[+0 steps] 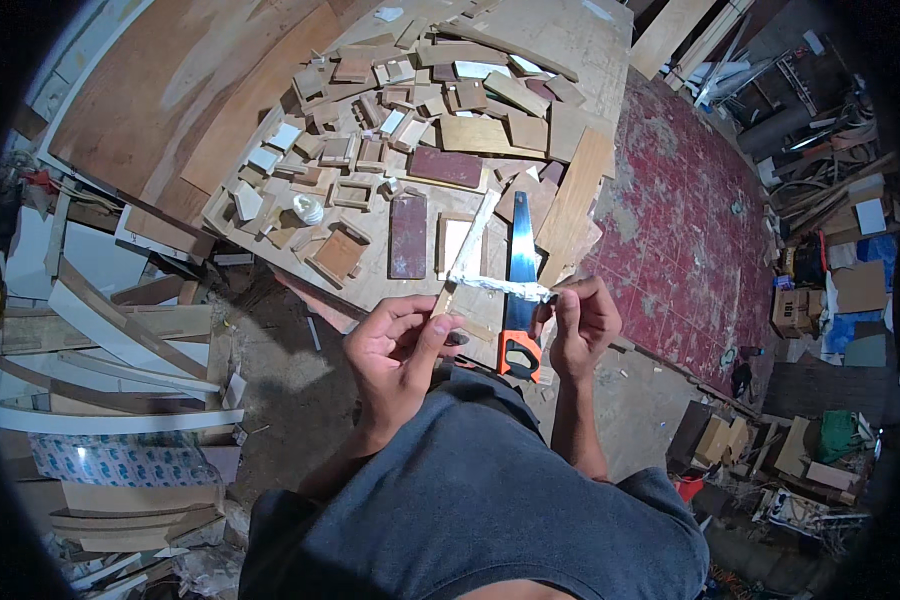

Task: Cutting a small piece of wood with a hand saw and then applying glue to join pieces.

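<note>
My left hand (392,352) is closed on the lower end of a narrow wooden strip (476,232) that slants up over the table; its upper part looks white. From the strip a crumpled, shiny white band (498,286), perhaps plastic or tape, stretches across to my right hand (582,325), which pinches its far end. Beneath the band lies a handsaw (522,245) with a dark blade and an orange and black handle, pointing away from me. Just beyond my hands are a small wooden frame with a white panel (455,240) and a dark red board (408,236).
Many small wooden boxes and offcuts (370,150) cover the worktable (595,95). A white bundle (307,209) sits among them. Large plywood sheets (160,90) lean at far left, over stacked curved boards (120,320). Red floor (680,230) and cartons (798,312) are on the right.
</note>
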A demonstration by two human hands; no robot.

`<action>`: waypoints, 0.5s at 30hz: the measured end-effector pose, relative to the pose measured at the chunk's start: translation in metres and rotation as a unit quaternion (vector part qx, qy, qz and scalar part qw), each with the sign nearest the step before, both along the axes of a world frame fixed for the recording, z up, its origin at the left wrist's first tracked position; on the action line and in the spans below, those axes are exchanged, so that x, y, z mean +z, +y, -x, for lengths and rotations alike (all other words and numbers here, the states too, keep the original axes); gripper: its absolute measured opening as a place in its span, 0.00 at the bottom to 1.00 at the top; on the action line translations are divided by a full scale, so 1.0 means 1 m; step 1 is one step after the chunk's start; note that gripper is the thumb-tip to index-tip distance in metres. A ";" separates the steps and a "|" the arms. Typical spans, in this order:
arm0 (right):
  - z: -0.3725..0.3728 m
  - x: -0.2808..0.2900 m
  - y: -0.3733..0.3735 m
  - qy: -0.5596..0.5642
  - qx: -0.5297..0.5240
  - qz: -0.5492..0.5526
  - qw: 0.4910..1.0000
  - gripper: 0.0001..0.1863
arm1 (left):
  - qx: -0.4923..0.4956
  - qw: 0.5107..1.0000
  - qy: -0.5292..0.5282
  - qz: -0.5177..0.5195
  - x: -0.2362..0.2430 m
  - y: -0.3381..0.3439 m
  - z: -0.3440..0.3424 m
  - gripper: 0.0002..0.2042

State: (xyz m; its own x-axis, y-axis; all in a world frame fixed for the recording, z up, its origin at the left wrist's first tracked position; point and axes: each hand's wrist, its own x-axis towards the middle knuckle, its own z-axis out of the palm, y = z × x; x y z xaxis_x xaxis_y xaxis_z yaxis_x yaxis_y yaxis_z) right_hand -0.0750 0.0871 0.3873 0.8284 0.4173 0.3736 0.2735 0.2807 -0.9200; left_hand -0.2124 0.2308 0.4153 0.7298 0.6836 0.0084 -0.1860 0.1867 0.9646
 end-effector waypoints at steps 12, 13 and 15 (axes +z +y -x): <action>0.020 -0.007 0.037 -0.003 0.005 0.002 1.000 0.14 | -0.026 0.999 -0.017 0.032 -0.002 0.046 0.012 0.10; 0.021 -0.007 0.036 -0.003 0.003 0.001 1.000 0.14 | -0.027 0.999 -0.011 0.046 -0.002 0.048 0.013 0.10; 0.021 -0.008 0.033 -0.089 0.002 0.032 0.996 0.12 | -0.028 0.998 -0.006 0.059 -0.002 0.050 0.013 0.10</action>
